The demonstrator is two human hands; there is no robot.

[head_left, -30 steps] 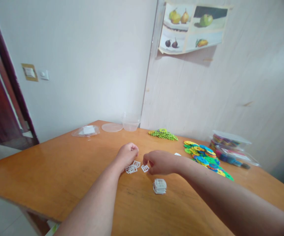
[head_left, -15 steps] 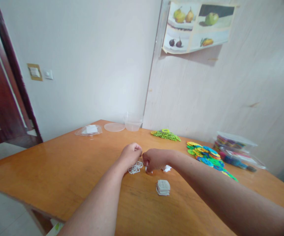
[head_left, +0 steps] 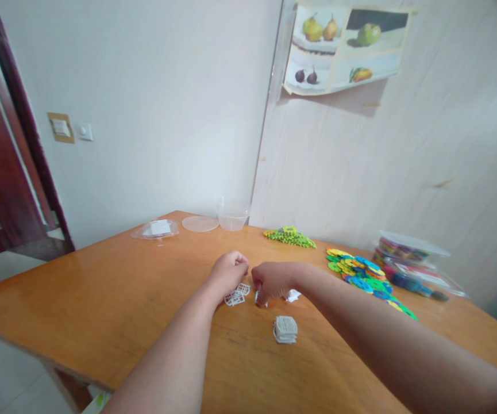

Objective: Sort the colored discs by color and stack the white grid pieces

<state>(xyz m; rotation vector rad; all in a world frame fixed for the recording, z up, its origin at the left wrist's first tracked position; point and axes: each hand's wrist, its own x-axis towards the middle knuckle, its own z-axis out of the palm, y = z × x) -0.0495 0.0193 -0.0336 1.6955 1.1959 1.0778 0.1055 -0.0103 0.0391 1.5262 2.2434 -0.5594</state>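
My left hand (head_left: pixel 231 271) is closed over the table, thumb and fingers pinched together; whatever they hold is hidden. Under its near side lie several flat white lattice pieces (head_left: pixel 237 295), overlapping. My right hand (head_left: pixel 274 280) is closed too, with its fingertips pointing down just across from the left. A small white piece (head_left: pixel 262 299) shows at those fingertips, but I cannot make out whether it is gripped. More white pieces (head_left: pixel 292 295) lie partly behind the right wrist. Nearer to me stands a neat stack of white lattice pieces (head_left: pixel 286 329).
On the wooden table (head_left: pixel 136 310), a clear bowl (head_left: pixel 233 216), a round lid (head_left: pixel 200 223) and clear packaging (head_left: pixel 157 229) sit at the back. Green pieces (head_left: pixel 290 237), colourful discs (head_left: pixel 362 275) and clear boxes (head_left: pixel 412 261) lie toward the right.
My right hand has shifted very slightly right, widening the gap to the left hand. My left hand and the white pieces look the same.
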